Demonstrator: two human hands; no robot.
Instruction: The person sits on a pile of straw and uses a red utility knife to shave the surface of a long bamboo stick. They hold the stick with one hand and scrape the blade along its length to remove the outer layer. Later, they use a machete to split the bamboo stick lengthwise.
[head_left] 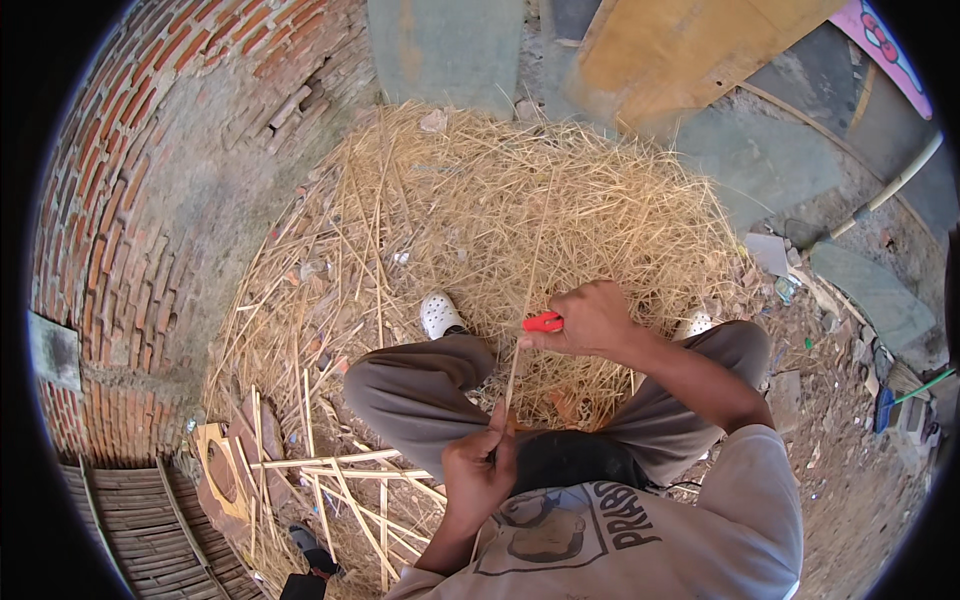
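My right hand (590, 318) is closed around a red-handled tool (543, 322), probably a knife, though its blade cannot be made out. A thin pale bamboo strip (513, 375) runs up past the tool, away from my lap. My left hand (480, 462), lower and nearer my body, pinches the strip's near end between thumb and fingers. The tool and my right thumb meet the strip above my left hand. Far along, the strip blends into a heap of straw-coloured shavings (600, 200) beyond my knees.
Split bamboo strips (345, 470) lie crossed at the lower left, by a cut board (220, 470). Another person's sandalled foot (315, 550) is there. A brick wall (130, 220) rises on the left. Sheets (690, 50) lean at the back; rubble and a green-handled brush (885, 408) lie right.
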